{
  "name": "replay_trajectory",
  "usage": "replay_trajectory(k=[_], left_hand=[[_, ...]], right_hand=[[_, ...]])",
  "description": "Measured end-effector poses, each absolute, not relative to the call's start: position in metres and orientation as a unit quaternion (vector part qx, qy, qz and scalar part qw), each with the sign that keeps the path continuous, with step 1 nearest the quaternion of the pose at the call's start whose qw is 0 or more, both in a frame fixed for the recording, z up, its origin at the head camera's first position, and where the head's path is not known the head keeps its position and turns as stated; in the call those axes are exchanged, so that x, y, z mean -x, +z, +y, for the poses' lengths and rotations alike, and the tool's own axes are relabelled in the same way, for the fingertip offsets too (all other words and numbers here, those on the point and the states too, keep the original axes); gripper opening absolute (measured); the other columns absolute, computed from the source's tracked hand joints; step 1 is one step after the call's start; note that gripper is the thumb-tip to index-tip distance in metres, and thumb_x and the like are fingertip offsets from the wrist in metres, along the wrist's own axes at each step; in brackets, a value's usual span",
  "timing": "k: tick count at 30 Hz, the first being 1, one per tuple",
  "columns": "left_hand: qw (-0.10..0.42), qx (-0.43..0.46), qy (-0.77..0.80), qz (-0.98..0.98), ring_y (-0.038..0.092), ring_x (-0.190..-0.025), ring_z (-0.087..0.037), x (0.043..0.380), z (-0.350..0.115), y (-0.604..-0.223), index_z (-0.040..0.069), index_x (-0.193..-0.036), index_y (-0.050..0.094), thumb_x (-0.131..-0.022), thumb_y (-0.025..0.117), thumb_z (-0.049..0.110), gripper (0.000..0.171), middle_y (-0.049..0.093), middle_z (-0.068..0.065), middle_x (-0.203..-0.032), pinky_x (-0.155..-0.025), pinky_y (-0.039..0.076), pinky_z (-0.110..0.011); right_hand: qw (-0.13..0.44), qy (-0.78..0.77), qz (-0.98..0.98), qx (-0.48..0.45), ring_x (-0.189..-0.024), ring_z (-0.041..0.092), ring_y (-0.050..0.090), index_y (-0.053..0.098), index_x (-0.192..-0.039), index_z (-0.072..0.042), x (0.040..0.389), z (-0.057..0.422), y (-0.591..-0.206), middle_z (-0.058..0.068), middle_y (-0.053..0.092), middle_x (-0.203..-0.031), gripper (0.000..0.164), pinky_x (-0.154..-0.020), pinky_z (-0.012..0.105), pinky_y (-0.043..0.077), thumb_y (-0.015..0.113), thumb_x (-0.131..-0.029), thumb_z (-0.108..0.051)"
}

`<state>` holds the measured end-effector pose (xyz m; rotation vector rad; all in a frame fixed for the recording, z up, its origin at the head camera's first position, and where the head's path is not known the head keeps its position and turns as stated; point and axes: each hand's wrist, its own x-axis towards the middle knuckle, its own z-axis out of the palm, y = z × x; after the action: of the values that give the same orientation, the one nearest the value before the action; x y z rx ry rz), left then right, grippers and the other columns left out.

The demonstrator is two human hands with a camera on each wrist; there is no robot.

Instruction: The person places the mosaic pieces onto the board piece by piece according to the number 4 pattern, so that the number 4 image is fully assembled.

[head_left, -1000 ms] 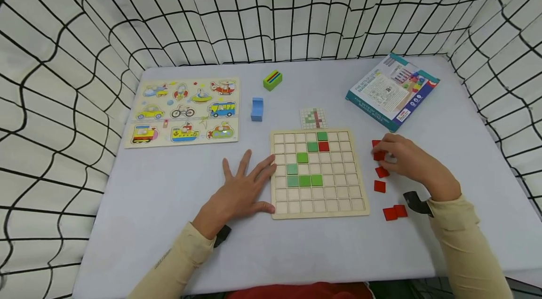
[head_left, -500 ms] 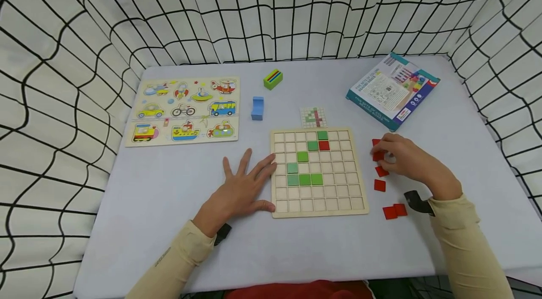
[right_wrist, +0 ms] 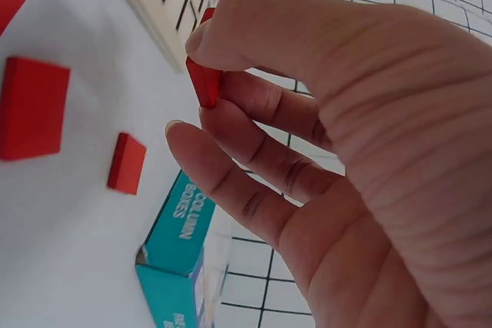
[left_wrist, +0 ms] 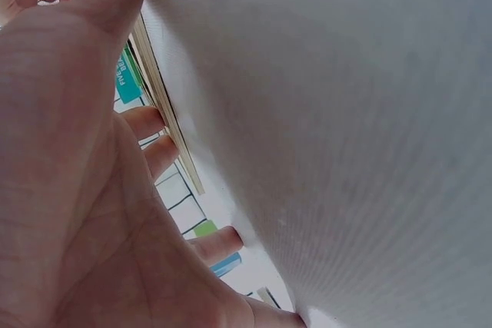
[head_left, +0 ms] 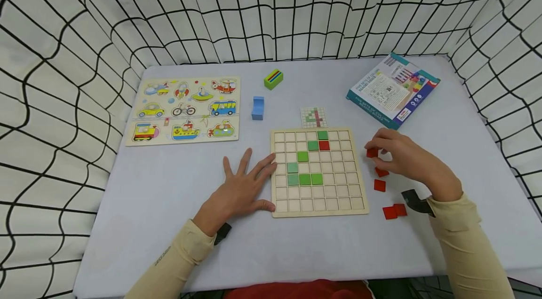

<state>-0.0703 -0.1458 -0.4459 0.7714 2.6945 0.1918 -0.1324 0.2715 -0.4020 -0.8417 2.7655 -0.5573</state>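
Observation:
My right hand (head_left: 400, 155) pinches a red square tile (right_wrist: 204, 82) between thumb and fingers, just off the right side of the wooden grid board (head_left: 338, 205). In the right wrist view the tile stands on edge in the fingertips. With fingers spread, my left hand (head_left: 239, 193) lies on the table, thumb and two fingertips at the board's left edge. Several green tiles (head_left: 305, 179) and one red tile (head_left: 323, 145) sit in the board's cells. Below the right hand lie more loose red tiles (head_left: 379, 185).
A small pattern card (head_left: 314, 118) lies at the board's far edge. Beyond the right hand is a teal and white box (head_left: 391, 92). A vehicle puzzle board (head_left: 184, 111), a blue block (head_left: 258, 108) and a green striped block (head_left: 273, 79) are at the back left. Black netting surrounds the table.
My right hand has picked up a red tile from the loose ones and moved slightly left with it toward the board. The left hand has stayed in place.

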Motion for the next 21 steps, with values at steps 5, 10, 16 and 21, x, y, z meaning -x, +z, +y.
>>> replay_trajectory(k=[5,10,16,21], left_hand=[[0.165,-0.271,0.066,0.946,0.011,-0.163,-0.058,0.071,-0.146,-0.446,0.018,-0.169,0.031,-0.087,0.073,0.071,0.107,0.018,-0.001,-0.181,-0.108,0.016,-0.096],[0.165,-0.271,0.069,0.946,0.011,-0.163,-0.058,0.071,-0.146,-0.446,0.018,-0.169,0.031,-0.087,0.073,0.071,0.107,0.019,-0.001,-0.181,-0.109,0.016,-0.096],[0.165,-0.271,0.069,0.946,0.011,-0.163,-0.058,0.071,-0.146,-0.447,0.018,-0.169,0.031,-0.087,0.073,0.071,0.107,0.018,-0.001,-0.181,-0.109,0.016,-0.096],[0.169,-0.27,0.067,0.946,0.01,-0.163,-0.057,0.071,-0.145,-0.447,0.019,-0.169,0.03,-0.087,0.073,0.071,0.107,0.018,0.0,-0.182,-0.109,0.015,-0.096]], right_hand=[[0.078,-0.188,0.931,0.303,-0.104,0.022,0.061,0.078,-0.121,-0.005,0.133,0.261,-0.397,0.008,0.066,-0.112,0.034,-0.08,0.039,0.065,0.084,-0.087,-0.001],[0.057,-0.184,0.923,0.332,-0.106,0.021,0.06,0.078,-0.12,-0.006,0.137,0.247,-0.396,0.008,0.067,-0.114,0.034,-0.082,0.038,0.064,0.085,-0.088,-0.002],[0.075,-0.18,0.917,0.347,-0.108,0.023,0.06,0.078,-0.123,-0.006,0.142,0.225,-0.398,0.01,0.066,-0.119,0.034,-0.087,0.04,0.063,0.084,-0.09,-0.005],[0.087,-0.181,0.911,0.36,-0.11,0.025,0.06,0.077,-0.124,-0.005,0.147,0.208,-0.405,0.013,0.066,-0.122,0.033,-0.091,0.041,0.063,0.084,-0.091,-0.007]])
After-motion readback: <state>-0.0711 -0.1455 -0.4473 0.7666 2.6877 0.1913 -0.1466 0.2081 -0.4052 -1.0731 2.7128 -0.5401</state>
